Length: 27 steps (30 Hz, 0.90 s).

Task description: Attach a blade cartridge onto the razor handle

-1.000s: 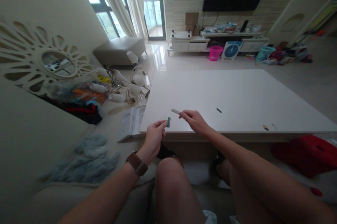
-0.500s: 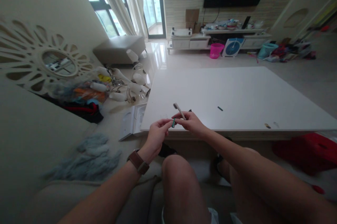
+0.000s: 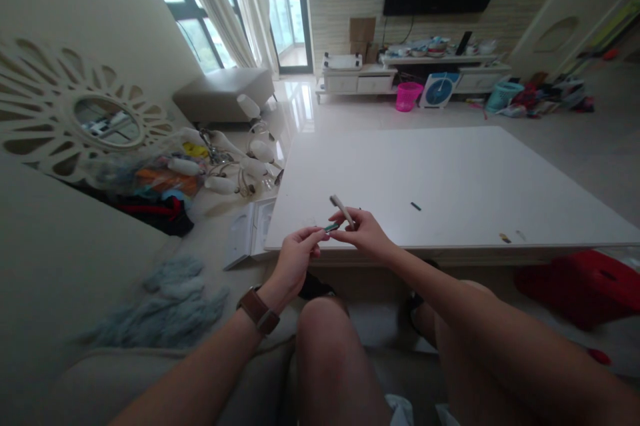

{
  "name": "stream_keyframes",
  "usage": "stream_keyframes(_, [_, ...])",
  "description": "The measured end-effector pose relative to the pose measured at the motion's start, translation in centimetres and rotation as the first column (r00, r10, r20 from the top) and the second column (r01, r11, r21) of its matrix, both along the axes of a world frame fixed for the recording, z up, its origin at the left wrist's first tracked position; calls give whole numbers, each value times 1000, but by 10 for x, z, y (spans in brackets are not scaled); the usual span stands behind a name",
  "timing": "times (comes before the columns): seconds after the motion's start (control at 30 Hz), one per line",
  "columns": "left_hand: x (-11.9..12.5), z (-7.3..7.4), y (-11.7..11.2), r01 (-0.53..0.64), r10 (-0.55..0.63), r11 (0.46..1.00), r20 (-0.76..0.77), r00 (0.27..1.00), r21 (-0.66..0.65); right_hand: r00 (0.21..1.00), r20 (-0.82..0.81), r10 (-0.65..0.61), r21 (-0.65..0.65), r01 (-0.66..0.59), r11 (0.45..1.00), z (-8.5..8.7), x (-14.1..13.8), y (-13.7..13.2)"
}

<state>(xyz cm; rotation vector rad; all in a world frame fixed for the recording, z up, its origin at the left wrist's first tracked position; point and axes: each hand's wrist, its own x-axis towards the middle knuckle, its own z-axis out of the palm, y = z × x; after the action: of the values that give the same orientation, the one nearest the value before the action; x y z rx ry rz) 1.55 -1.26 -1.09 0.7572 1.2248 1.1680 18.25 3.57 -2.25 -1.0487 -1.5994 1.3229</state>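
Between the fingertips of my left hand (image 3: 299,254) is a small green board (image 3: 331,228), thin and flat like a circuit board. The fingers of my right hand (image 3: 361,231) are closed around a pale toothbrush (image 3: 341,208), its head pointing up and away to the left. My right fingertips also reach the far end of the green board, and I cannot tell whether they grip it. Both hands are over the near edge of the white table (image 3: 390,166). A small dark strip (image 3: 416,206) lies on the tabletop to the right.
A small black and yellow piece (image 3: 505,238) lies near the table's front right edge. An open white box (image 3: 240,236) stands at the table's left side. A red stool-like object (image 3: 580,286) is at the right, and a chandelier (image 3: 250,166) lies on the floor at left.
The green board has turned from nearly upright to lying almost level between my fingers. My right hand has shifted slightly, the toothbrush still in it. The view has moved a little.
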Motion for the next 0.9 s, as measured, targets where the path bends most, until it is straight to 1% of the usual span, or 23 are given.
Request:
stream_keyframes(0.23, [1,3,-1,-4,5,1000,17,1000,-31,992,119,47,162,-66,985,4,-2,-5])
stream_keyframes(0.4, [0,0,-1,21,-21,999,-19,1000,-30,990,135,46,203,-73,976,6,2,-7])
stream_keyframes(0.47, [0,-1,-1,33,-33,999,-23,999,-30,992,120,40,203,-64,977,5,1,-6])
stream_keyframes(0.63, [0,-1,0,29,-29,999,-12,1000,-27,998,49,49,150,-56,987,1,-2,-3])
stream_keyframes(0.77, [0,-1,-1,25,-26,999,-22,999,-35,997,55,45,123,-51,991,0,-2,-2])
stream_keyframes(0.9, [-1,-1,-1,38,-40,999,-44,998,-37,995,94,41,94,-50,994,0,-1,-1])
